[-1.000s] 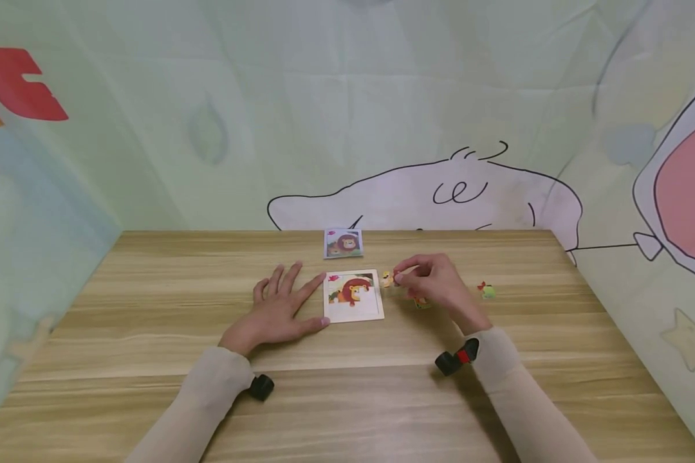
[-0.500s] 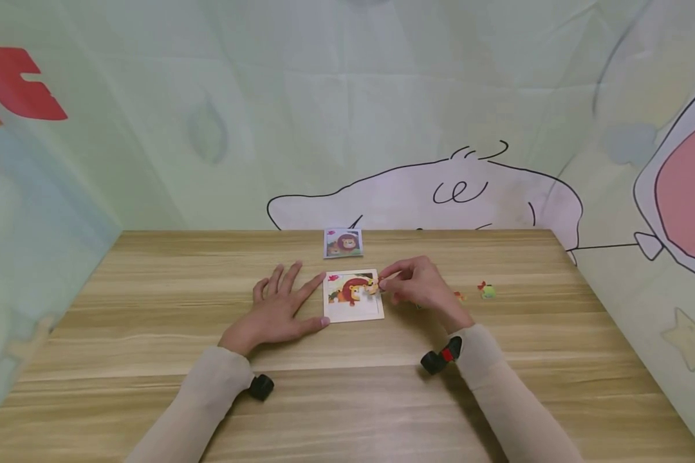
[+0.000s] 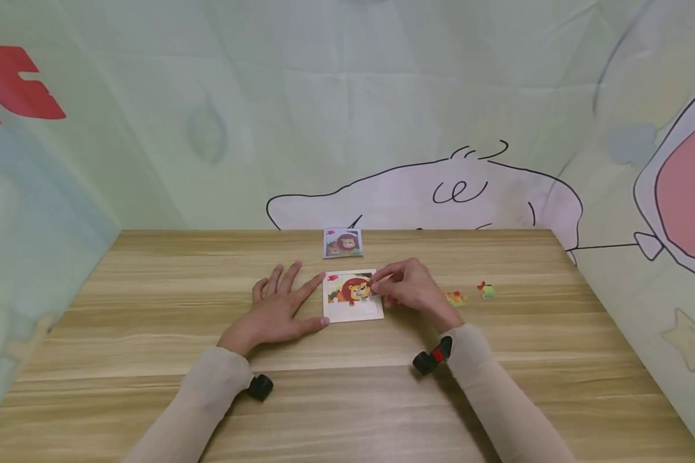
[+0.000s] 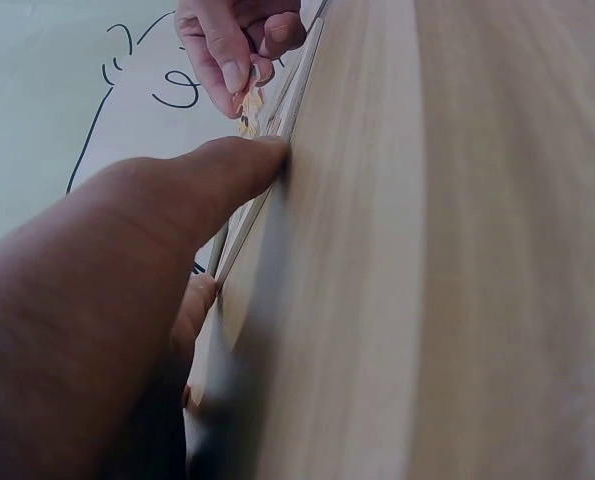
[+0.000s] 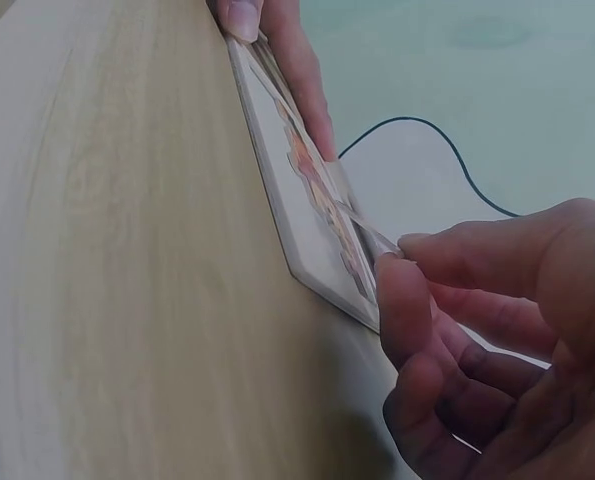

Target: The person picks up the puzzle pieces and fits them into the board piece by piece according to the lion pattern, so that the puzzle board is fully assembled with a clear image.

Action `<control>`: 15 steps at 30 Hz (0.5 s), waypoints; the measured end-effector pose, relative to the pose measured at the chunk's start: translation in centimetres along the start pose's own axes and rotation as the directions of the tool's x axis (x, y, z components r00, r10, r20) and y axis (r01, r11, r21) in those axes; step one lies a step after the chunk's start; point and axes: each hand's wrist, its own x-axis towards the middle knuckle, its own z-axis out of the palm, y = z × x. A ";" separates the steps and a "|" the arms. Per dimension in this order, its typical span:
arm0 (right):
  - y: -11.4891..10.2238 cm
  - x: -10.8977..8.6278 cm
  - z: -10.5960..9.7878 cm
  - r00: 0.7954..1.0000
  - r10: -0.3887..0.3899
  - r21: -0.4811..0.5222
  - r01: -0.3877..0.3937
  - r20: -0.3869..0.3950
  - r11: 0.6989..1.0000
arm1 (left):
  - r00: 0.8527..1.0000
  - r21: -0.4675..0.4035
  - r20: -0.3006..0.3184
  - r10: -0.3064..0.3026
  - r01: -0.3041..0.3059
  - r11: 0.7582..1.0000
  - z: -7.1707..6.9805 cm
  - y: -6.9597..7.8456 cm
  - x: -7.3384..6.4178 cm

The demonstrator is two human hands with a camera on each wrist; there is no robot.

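Observation:
A square white puzzle board (image 3: 354, 312) lies on the table, its upper part filled with pieces of a lion picture. My left hand (image 3: 275, 315) is spread flat beside it, index finger and thumb touching its left edge. Between thumb and index finger my right hand (image 3: 411, 286) pinches a puzzle piece (image 5: 369, 232) over the right side of the picture. In the right wrist view the piece is tilted, one end down at the board. The left wrist view shows the pinched piece (image 4: 250, 112) just beyond my left thumb.
Behind the board lies a small card (image 3: 343, 244) with the lion picture. Two loose puzzle pieces rest to the right: an orange-and-green one (image 3: 455, 298) and a green one with red (image 3: 487, 290). A printed cloth backdrop (image 3: 220, 128) rises at the table's far edge.
My right hand has moved left from beside the board to over it, bringing the pinched piece to the lion's face. The left hand has stayed in place.

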 end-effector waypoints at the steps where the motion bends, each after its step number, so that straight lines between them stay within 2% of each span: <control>1: 0.0 0.0 0.1 1.000 0.001 -0.002 -0.001 0.001 1.000 | 1.000 0.001 0.002 -0.001 0.001 1.000 0.1 -0.1 0.1; 15: -0.4 0.3 0.8 0.999 0.032 -0.038 -0.033 -0.018 0.999 | 1.000 0.008 0.004 -0.002 0.001 1.000 -0.1 0.1 0.1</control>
